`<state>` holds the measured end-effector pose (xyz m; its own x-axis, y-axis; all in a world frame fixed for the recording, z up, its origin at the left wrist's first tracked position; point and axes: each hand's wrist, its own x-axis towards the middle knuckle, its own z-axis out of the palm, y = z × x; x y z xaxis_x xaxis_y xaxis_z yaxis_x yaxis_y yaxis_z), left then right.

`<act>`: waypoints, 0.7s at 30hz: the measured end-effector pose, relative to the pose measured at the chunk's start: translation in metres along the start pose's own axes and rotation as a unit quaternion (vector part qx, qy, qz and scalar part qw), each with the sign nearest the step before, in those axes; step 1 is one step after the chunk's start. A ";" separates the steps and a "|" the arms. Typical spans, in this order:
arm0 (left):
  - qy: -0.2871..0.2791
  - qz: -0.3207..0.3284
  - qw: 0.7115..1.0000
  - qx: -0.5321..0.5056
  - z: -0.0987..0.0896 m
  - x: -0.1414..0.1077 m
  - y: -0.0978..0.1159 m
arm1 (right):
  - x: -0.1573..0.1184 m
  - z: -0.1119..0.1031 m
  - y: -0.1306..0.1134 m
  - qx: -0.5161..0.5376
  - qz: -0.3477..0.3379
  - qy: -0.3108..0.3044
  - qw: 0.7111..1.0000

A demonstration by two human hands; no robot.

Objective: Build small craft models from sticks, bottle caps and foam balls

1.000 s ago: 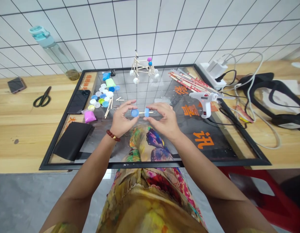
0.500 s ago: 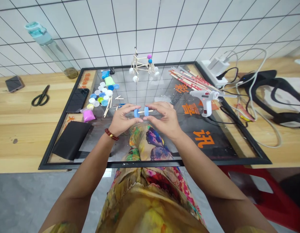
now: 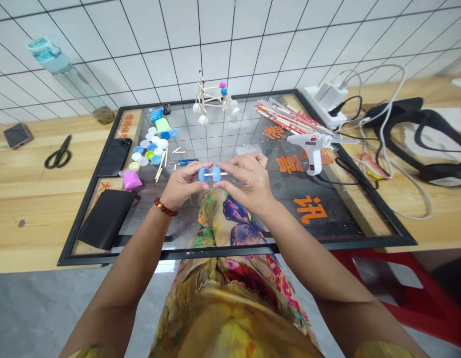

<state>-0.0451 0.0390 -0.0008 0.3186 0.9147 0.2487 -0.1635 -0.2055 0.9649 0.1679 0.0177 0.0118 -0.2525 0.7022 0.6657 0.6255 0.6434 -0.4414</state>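
Between thumb and fingers, my left hand [image 3: 184,184] grips a blue bottle cap [image 3: 203,174]. My right hand [image 3: 251,181] pinches a second blue cap [image 3: 216,174] by its edges. A thin wooden stick [image 3: 224,174] runs through the right cap, and its left end reaches the left one. The two caps face each other with a small gap between them, held above the glass board [image 3: 211,144]. Left of my hands lie several loose caps [image 3: 161,143] in white, blue and green, with wooden sticks [image 3: 162,164] beside them.
A stick model [image 3: 211,102] with white wheels stands at the back. A white glue gun [image 3: 314,149] rests right of my hands, near striped packets [image 3: 286,119] and tangled cables [image 3: 390,109]. Scissors [image 3: 58,153], a phone [image 3: 115,157] and a bottle [image 3: 72,82] are at the left.
The view has shifted slightly. The left cap has tilted so its hollow side shows, and the caps sit a little closer together. Both hands keep their hold.
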 end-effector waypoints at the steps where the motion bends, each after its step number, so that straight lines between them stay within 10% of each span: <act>1: -0.001 0.001 1.000 0.002 0.000 0.000 0.000 | 0.000 0.001 0.000 -0.003 0.001 -0.004 1.000; 21: 0.028 -0.015 0.999 -0.021 -0.002 -0.001 -0.009 | 0.002 0.000 -0.009 0.079 0.005 -0.001 0.997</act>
<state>-0.0459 0.0408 -0.0100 0.2706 0.9387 0.2136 -0.1949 -0.1639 0.9670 0.1614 0.0135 0.0174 -0.2482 0.7101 0.6589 0.5040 0.6756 -0.5381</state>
